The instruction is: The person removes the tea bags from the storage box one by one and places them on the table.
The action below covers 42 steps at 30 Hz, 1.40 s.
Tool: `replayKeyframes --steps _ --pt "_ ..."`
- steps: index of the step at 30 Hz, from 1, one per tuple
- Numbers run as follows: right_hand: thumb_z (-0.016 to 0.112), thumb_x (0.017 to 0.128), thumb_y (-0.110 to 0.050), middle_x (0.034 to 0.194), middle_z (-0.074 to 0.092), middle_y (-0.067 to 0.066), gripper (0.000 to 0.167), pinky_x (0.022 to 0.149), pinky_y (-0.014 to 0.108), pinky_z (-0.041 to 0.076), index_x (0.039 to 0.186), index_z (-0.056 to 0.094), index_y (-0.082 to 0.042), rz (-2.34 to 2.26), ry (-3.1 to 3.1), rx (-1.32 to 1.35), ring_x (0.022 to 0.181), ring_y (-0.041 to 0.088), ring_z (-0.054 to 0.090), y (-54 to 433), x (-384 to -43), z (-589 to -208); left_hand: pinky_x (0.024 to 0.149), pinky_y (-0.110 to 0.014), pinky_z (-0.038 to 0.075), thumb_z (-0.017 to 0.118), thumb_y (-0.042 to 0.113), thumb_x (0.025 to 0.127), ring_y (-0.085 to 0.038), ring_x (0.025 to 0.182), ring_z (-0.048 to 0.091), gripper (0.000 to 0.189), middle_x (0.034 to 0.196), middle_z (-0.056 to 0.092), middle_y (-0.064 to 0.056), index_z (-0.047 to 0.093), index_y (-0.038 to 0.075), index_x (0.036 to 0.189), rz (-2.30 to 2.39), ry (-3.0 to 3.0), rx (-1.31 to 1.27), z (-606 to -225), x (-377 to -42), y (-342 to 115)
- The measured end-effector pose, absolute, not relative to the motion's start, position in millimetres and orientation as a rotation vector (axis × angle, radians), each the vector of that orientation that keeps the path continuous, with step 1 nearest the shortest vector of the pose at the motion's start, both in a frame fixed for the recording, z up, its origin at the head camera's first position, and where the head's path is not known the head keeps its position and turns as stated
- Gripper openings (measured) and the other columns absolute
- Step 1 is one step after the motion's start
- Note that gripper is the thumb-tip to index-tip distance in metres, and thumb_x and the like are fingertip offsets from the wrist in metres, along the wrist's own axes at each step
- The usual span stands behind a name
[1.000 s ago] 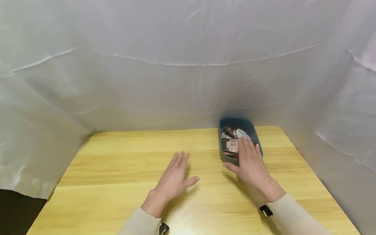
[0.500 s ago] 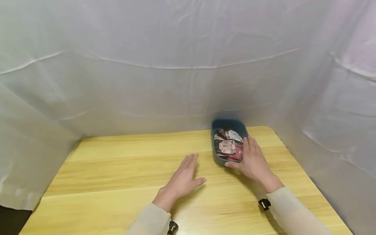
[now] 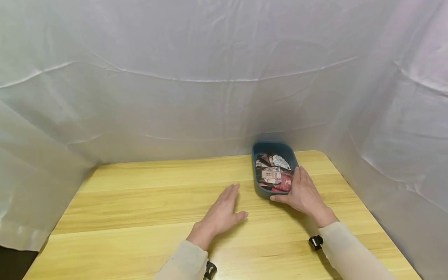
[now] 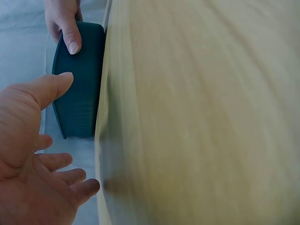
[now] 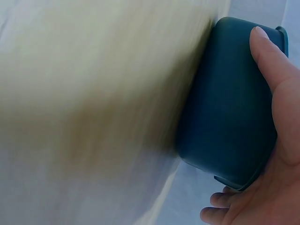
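Observation:
A dark blue plastic storage bin (image 3: 258, 186) stands at the back right of the table, seen from outside in both wrist views. Inside lie several pieces with pale, black and red printed faces, one showing a small window pattern (image 3: 271, 175). My right hand (image 3: 308, 195) grips the bin's near right corner, thumb on the front wall and fingers along the right side. My left hand (image 3: 218, 215) hovers over the table left of the bin and nearer me, fingers extended and thumb spread, holding nothing.
The yellow wood-grain table (image 3: 147, 206) spans the foreground. Pale grey cloth (image 3: 168, 105) hangs behind it and along both sides, close behind the bin. Each wrist wears a black band, one by the right sleeve (image 3: 353, 251).
My right hand has moved from over the bin's contents to its right corner, uncovering the red pieces. The view has turned slightly right. My left hand has moved a little right, staying extended.

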State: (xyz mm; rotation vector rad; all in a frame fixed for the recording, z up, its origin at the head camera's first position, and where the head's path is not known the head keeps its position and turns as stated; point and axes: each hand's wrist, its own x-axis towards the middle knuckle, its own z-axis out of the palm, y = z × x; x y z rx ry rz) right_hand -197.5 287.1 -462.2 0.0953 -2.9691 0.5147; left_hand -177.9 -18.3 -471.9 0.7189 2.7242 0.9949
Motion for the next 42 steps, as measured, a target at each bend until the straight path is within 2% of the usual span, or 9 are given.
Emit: replayKeyframes --steps 7,12,17,23,31,42 --pt "0.086 0.07 -0.073 0.16 0.021 0.046 0.148 0.125 0.068 0.021 0.156 0.011 0.022 0.506 -2.94 0.123 0.148 0.061 0.026 280.8 -193.1 -460.4 0.13 -0.05 0.022 0.072 0.045 0.097 -0.032 0.163 0.018 0.096 0.176 0.018 -0.013 0.018 0.012 0.17 0.99 2.714 0.685 -470.0 -178.0 -18.2" --pt "0.086 0.071 -0.073 0.161 0.02 0.046 0.147 0.125 0.068 0.022 0.156 0.013 0.022 0.491 -2.943 0.135 0.149 0.061 0.026 272.3 -186.9 -459.4 0.13 -0.051 0.022 0.072 0.049 0.097 -0.033 0.163 0.018 0.099 0.176 0.017 -0.015 0.017 0.011 0.17 1.004 2.721 0.684 -469.8 -179.5 -17.2" --pt "0.087 0.071 -0.07 0.161 0.021 0.046 0.144 0.124 0.068 0.026 0.156 0.015 0.022 0.484 -2.943 0.163 0.148 0.061 0.027 262.3 -180.8 -457.5 0.13 -0.051 0.022 0.068 0.06 0.096 -0.033 0.163 0.017 0.103 0.177 0.015 -0.014 0.014 0.013 0.17 1.025 2.719 0.69 -469.1 -179.4 -16.0" --pt "0.089 0.07 -0.068 0.162 0.022 0.043 0.144 0.122 0.067 0.03 0.156 0.017 0.021 0.49 -2.931 0.215 0.148 0.059 0.03 246.0 -173.2 -456.8 0.13 -0.053 0.02 0.064 0.073 0.092 -0.033 0.164 0.009 0.11 0.177 0.008 -0.015 0.012 0.016 0.171 1.077 2.711 0.676 -466.2 -177.7 -16.6" --pt "0.092 0.068 -0.066 0.161 0.026 0.042 0.144 0.12 0.064 0.037 0.157 0.018 0.021 0.513 -2.904 0.335 0.148 0.056 0.035 220.7 -163.4 -457.3 0.129 -0.054 0.022 0.064 0.077 0.089 -0.029 0.165 0.004 0.118 0.178 0.0 -0.01 0.006 0.015 0.171 1.099 2.724 0.631 -464.4 -175.1 -25.1" --pt "0.092 0.069 -0.064 0.163 0.023 0.042 0.143 0.12 0.064 0.036 0.159 0.017 0.018 0.559 -2.891 0.463 0.15 0.056 0.031 191.4 -154.4 -459.4 0.128 -0.057 0.025 0.066 0.075 0.089 -0.036 0.163 0.01 0.121 0.177 0.002 -0.019 0.007 0.005 0.169 1.05 2.818 0.57 -462.9 -169.5 -48.5"
